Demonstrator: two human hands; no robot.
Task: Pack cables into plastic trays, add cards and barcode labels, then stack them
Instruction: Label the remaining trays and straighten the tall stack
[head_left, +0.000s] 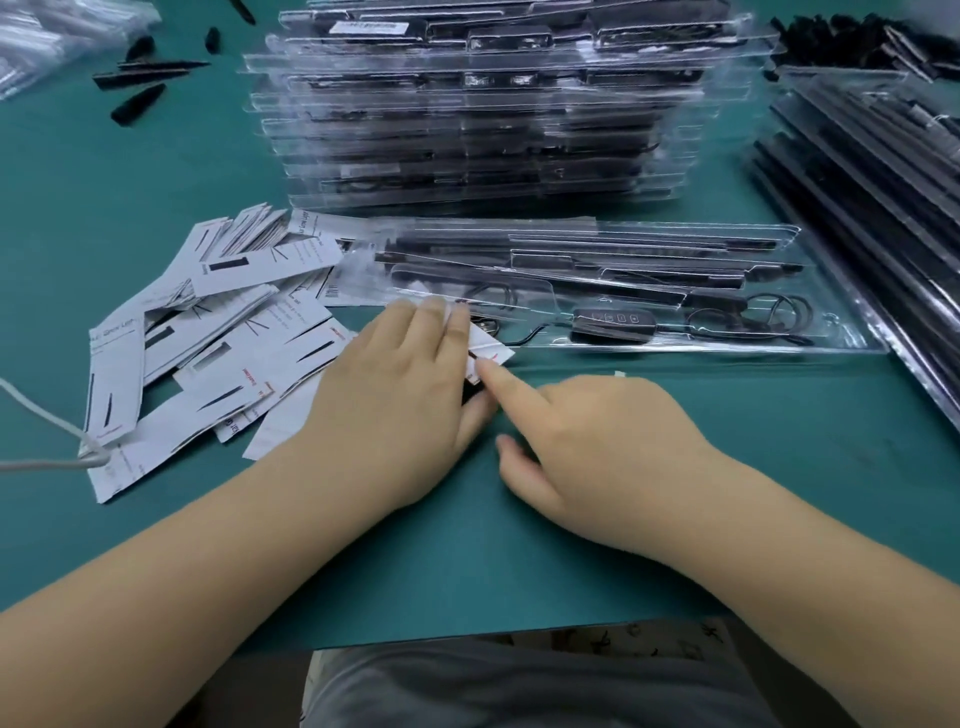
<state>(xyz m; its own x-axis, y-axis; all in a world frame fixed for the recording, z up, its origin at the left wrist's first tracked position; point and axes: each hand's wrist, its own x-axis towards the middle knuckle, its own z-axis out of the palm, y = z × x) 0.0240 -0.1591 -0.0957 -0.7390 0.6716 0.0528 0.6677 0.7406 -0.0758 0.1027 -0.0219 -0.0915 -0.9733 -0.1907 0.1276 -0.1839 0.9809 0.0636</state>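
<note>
A clear plastic tray (841, 332) lies across the green table in front of me, holding black cables, rods and a black controller (615, 325). My left hand (400, 384) lies flat over a white printed card (491, 353) at the tray's near left corner, fingers straight on top and the thumb below the card. My right hand (597, 447) points its index fingertip at the card's lower edge; its other fingers are curled and hold nothing.
A loose heap of white cards (208, 338) spreads to the left. A tall stack of packed trays (483, 114) stands behind. More trays and black rods (883, 208) lean at the right. Black loose parts (137, 78) lie far left, a grey cable (47, 431) at the left edge.
</note>
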